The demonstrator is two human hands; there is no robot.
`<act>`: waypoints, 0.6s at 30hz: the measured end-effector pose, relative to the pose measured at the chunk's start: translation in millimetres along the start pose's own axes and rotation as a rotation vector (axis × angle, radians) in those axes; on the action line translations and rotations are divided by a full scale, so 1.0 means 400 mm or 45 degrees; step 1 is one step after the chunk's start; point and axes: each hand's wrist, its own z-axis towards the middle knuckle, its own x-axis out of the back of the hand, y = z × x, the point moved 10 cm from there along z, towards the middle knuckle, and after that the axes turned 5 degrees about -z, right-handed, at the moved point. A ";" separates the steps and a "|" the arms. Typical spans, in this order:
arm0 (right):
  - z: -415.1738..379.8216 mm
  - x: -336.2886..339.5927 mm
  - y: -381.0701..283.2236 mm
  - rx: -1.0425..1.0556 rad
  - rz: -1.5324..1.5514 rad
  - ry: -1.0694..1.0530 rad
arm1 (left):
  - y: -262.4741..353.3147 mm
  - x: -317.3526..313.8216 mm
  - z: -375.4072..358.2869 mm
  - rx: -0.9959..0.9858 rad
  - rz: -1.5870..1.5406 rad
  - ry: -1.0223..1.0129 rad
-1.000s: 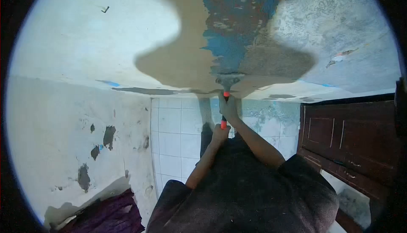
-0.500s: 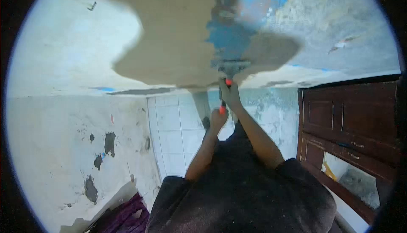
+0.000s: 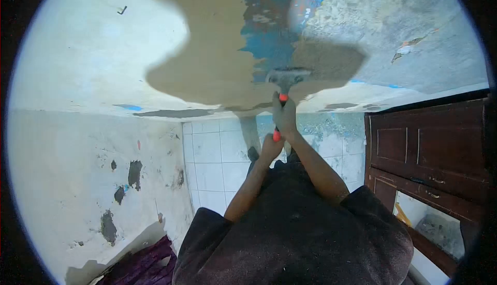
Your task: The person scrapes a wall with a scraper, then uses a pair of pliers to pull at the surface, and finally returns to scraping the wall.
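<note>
Both of my hands grip a long-handled scraper (image 3: 285, 79) with a wide metal blade and a black-and-red handle. My right hand (image 3: 284, 115) is wrapped around the upper handle, just below the red collar. Lower down, my left hand (image 3: 271, 147) closes around the red butt end. The blade's edge lies at the wall (image 3: 207, 67) in front of me, at the lower end of a bare blue patch (image 3: 269, 46). Pale coating borders this patch on the left, and rough, mottled grey surface is on its right. My shadow falls over much of this area.
A dark wooden cabinet (image 3: 429, 140) stands on the right. The left side wall (image 3: 67, 155) has several grey chipped spots. Purple cloth (image 3: 145, 264) lies at lower left. White tiles (image 3: 207, 147) cover the floor, and a small hook (image 3: 122, 10) sticks out of the wall.
The scraper blade has shifted slightly up and right in view, with both hands still on the handle. My viewpoint has moved a little, so the wall marks sit differently.
</note>
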 end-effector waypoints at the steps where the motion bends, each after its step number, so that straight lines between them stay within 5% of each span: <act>1: 0.003 0.008 0.039 0.129 -0.130 0.117 | -0.115 -0.048 0.020 0.142 -0.022 -0.070; 2: -0.003 0.016 0.061 0.255 -0.259 0.233 | -0.412 -0.121 0.104 0.060 -0.439 0.151; 6: -0.007 0.012 0.048 0.253 -0.265 0.188 | -0.078 -0.038 -0.036 0.139 -0.205 -0.138; 18: -0.021 0.012 -0.064 0.192 -0.114 0.120 | -0.014 0.005 -0.077 0.229 -0.071 0.053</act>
